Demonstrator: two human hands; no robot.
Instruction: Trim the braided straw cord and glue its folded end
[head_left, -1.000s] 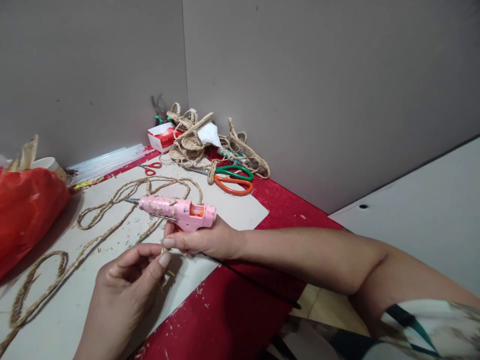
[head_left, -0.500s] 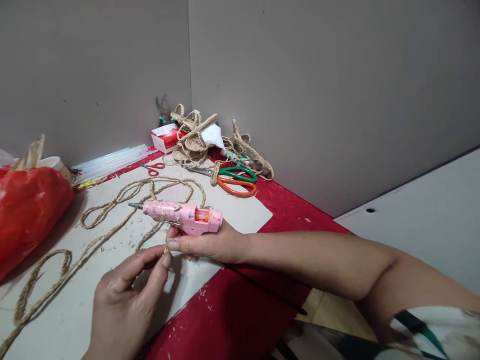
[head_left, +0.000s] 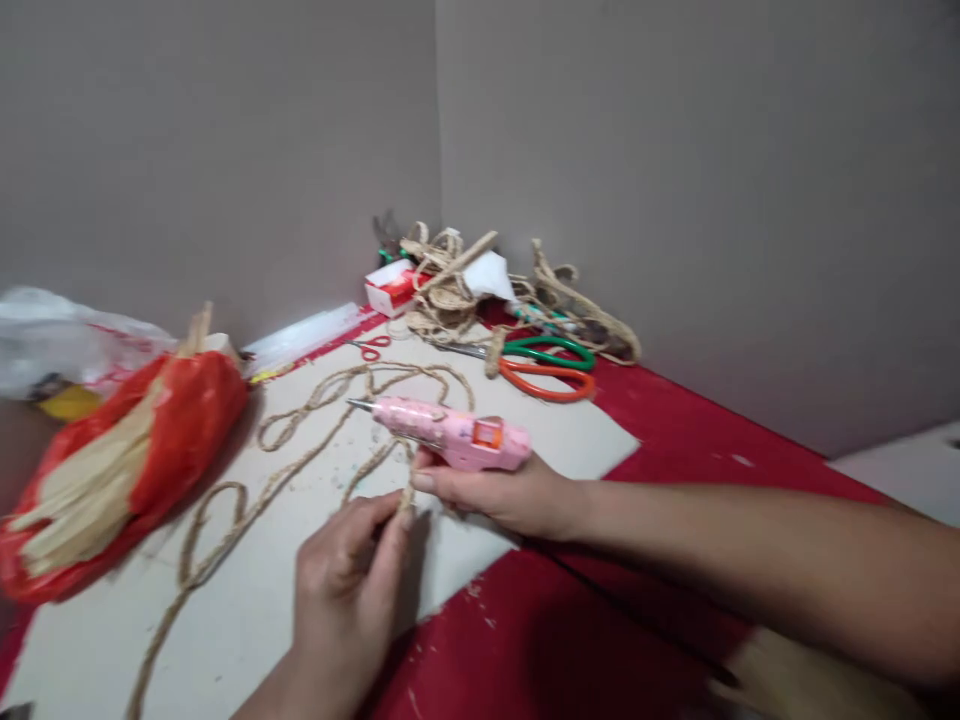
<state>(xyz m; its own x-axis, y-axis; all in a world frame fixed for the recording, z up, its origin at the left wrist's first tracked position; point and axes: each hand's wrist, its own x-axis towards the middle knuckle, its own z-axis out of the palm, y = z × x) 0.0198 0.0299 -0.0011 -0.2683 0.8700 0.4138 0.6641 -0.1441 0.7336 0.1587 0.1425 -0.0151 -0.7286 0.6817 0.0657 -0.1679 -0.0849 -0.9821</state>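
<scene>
My right hand [head_left: 529, 497] is wrapped round a pink hot glue gun [head_left: 431, 428], whose metal nozzle points left. Dried bits cling to its barrel. Close below it, my left hand [head_left: 345, 580] pinches a braided straw cord [head_left: 406, 492] between thumb and forefinger. The cord piece rises to the fingertips of my right hand, which seem to touch it. On the white sheet [head_left: 247, 610] beneath, a long braided rope [head_left: 307, 458] lies in loops. I cannot tell whether it joins the pinched piece.
A red plastic bag [head_left: 199, 410] of pale dry strips sits at left, before glue sticks [head_left: 304, 337]. Toward the corner are large scissors with green and orange handles [head_left: 546, 380], small red scissors [head_left: 375, 347], a red-and-white box [head_left: 391, 290] and tangled braid [head_left: 450, 295]. Grey walls [head_left: 675, 200] enclose the back.
My view has swung left, so everything sits farther right and more of the red bag shows. Both hands keep their holds; more cord shows between them.
</scene>
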